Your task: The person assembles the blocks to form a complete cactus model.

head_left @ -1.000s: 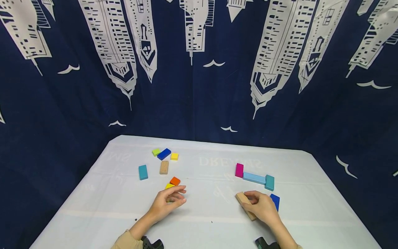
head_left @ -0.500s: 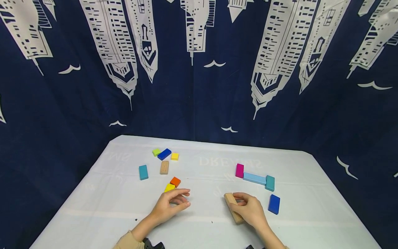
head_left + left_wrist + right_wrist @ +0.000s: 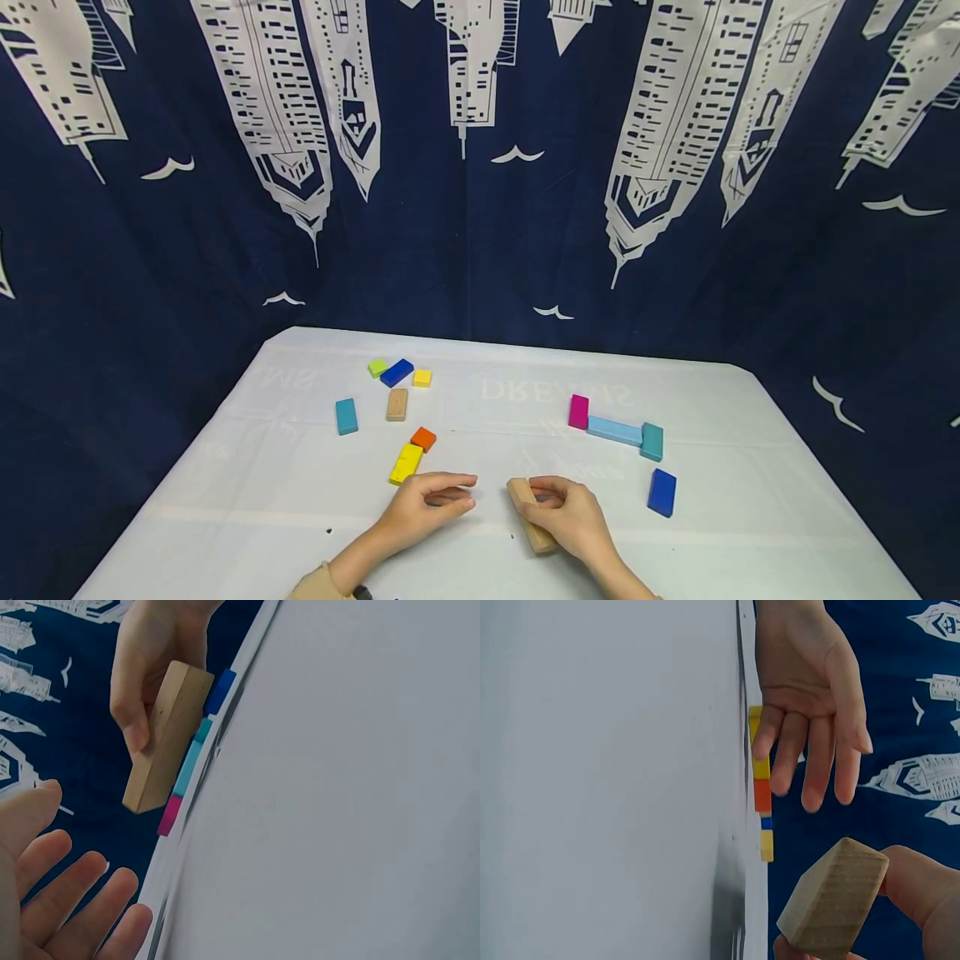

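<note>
Partly hidden, long wooden block (image 3: 533, 518): disappears behind the right hand (image 3: 573, 518) along its right side in the head view; cannot be told as touching or clearing the white table (image 3: 750, 517).

Cut off, right hand: runs out of the left wrist view at the top, and out of the right wrist view at the right and bottom; tucks some fingers out of sight behind the block.

Cut off, left hand (image 3: 423, 508): leaves the left wrist view at the left edge.

Sleeve (image 3: 318, 585): shows only in part at the bottom of the head view.

Block against the grip: sits between right thumb and fingers, to the left of the palm, slanting from far left to near right and projecting past the thumb toward the person.

Right grip: closes to the block's own thickness, pinching it.

Left grip: holds nothing; keeps thumb and fingers loosely parted, facing the block but apart from it.

Yellow piece (image 3: 406, 464): lies just beyond the left hand, against the orange block (image 3: 423, 439); hard to tell whether single or double.

Dark blue block (image 3: 662, 492): lies right of the right hand, apart from it.

Light blue bar (image 3: 614, 430): lies beyond the right hand, between the magenta block (image 3: 578, 412) and the teal block (image 3: 652, 442).
</note>
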`<action>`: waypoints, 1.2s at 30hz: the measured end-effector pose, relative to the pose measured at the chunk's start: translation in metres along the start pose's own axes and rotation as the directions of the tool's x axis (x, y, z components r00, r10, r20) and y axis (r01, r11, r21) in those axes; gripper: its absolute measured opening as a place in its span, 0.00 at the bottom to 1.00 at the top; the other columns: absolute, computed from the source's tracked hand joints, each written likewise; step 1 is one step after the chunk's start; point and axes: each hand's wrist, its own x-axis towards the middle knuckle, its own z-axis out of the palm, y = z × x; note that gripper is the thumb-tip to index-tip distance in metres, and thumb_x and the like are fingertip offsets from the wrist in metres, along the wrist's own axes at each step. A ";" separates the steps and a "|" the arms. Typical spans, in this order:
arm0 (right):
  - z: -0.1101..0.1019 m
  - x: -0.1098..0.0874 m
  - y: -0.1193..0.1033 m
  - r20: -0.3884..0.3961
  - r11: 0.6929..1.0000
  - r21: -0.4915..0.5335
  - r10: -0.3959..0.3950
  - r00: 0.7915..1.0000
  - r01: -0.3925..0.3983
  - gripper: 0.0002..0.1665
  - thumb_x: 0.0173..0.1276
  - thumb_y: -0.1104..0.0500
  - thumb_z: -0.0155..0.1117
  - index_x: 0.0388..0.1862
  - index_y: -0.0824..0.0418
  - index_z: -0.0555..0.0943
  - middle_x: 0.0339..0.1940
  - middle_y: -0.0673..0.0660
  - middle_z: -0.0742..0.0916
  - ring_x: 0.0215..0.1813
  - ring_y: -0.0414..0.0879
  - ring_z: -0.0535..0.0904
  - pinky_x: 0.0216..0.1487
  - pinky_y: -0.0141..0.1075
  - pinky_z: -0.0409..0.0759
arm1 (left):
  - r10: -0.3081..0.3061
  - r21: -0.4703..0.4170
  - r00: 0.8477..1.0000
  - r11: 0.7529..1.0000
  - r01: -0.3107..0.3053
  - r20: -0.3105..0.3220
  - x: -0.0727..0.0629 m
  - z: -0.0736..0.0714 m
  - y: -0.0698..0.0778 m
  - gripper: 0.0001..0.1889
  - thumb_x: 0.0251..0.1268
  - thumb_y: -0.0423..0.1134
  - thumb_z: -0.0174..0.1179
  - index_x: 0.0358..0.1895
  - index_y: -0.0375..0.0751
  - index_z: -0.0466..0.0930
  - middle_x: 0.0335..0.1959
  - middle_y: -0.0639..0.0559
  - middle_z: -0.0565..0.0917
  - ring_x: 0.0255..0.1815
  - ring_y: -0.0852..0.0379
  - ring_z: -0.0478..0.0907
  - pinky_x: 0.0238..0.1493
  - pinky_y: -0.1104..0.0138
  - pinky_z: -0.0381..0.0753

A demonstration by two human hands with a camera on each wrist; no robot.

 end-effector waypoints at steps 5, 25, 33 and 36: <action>0.008 0.000 -0.002 0.009 0.999 0.038 -0.029 1.000 0.029 0.26 0.50 0.55 0.74 0.46 0.66 0.82 0.38 0.56 0.87 0.30 0.40 0.80 0.29 0.31 0.76 | -0.022 -0.060 0.999 0.998 0.023 0.024 0.000 0.004 -0.001 0.19 0.61 0.30 0.61 0.53 0.22 0.75 0.50 0.29 0.78 0.46 0.34 0.78 0.45 0.65 0.81; 0.029 -0.005 -0.005 0.077 0.997 0.059 -0.050 0.996 0.045 0.28 0.52 0.54 0.73 0.47 0.69 0.79 0.39 0.55 0.86 0.33 0.41 0.81 0.30 0.32 0.79 | -0.020 -0.009 0.997 1.000 0.021 0.074 -0.002 0.014 -0.022 0.18 0.64 0.32 0.59 0.54 0.25 0.76 0.48 0.34 0.80 0.45 0.52 0.81 0.46 0.66 0.80; 0.031 -0.006 -0.003 0.057 0.997 -0.008 -0.080 0.995 0.080 0.29 0.50 0.50 0.74 0.47 0.66 0.79 0.39 0.53 0.84 0.30 0.39 0.76 0.26 0.29 0.75 | 0.031 0.087 0.994 0.995 -0.040 0.103 -0.003 0.014 -0.037 0.18 0.65 0.40 0.59 0.54 0.35 0.79 0.51 0.45 0.81 0.46 0.53 0.80 0.45 0.67 0.80; 0.031 -0.006 -0.001 0.053 0.994 -0.025 -0.103 0.993 0.105 0.30 0.50 0.48 0.75 0.46 0.65 0.79 0.39 0.53 0.84 0.28 0.38 0.75 0.25 0.29 0.74 | 0.034 0.125 0.993 0.991 -0.048 0.109 -0.003 0.014 -0.036 0.18 0.65 0.42 0.59 0.54 0.37 0.80 0.52 0.48 0.81 0.49 0.56 0.78 0.46 0.67 0.80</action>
